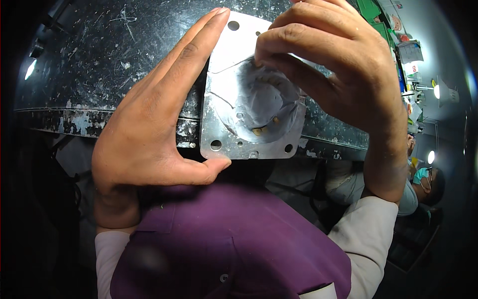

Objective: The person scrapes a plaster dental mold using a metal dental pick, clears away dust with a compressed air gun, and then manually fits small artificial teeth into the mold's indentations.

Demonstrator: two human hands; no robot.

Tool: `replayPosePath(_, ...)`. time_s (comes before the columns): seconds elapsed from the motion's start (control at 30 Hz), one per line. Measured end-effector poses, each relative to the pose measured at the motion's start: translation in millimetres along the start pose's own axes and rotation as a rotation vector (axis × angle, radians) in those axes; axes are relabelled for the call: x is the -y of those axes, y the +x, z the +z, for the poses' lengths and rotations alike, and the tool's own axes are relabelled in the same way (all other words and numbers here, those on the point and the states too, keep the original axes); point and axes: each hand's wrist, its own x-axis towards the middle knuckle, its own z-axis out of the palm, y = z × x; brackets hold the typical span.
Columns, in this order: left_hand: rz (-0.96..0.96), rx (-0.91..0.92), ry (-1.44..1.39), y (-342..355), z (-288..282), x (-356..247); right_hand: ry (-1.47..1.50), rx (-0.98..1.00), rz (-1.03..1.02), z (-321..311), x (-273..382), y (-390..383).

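A silvery metal denture flask plate (221, 117) with round holes at its corners lies across the near edge of the black bench. Set into it is a grey, arch-shaped dental mould (244, 113), where a few yellowish teeth (260, 130) show at the near side and a row along the far right. My left hand (149, 114) grips the plate along its left side, fingertips at the far corner and thumb at the near edge. Bent over the mould's far right part is my right hand (333, 55), fingers curled together in a pinch. Whatever lies between those fingertips is hidden.
The scratched black bench top (104, 65) is spotted with white residue. On the right side stand green trays (371, 10), papers and lamps (436, 91). A person (423, 187) with a face mask sits at the right.
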Motion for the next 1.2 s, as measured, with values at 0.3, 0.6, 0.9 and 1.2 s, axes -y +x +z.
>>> replayPosePath(0.3,0.045,-0.008,-0.018,10.1,-5.0,-4.6,0.144,-0.076,0.314,-2.9,18.3,0.1)
replayPosePath(0.6,0.003,-0.001,-0.059,2.9,-7.4,-8.6,-0.016,-0.062,0.723,2.0,69.1,4.7)
replayPosePath(0.9,-0.124,0.078,-0.252,11.5,-13.1,-23.9,0.042,-0.167,0.753,9.0,74.8,-7.6)
replayPosePath(1.2,-0.051,0.082,-0.306,12.7,-12.2,-19.2,0.55,-0.622,0.891,-17.8,68.0,-49.6)
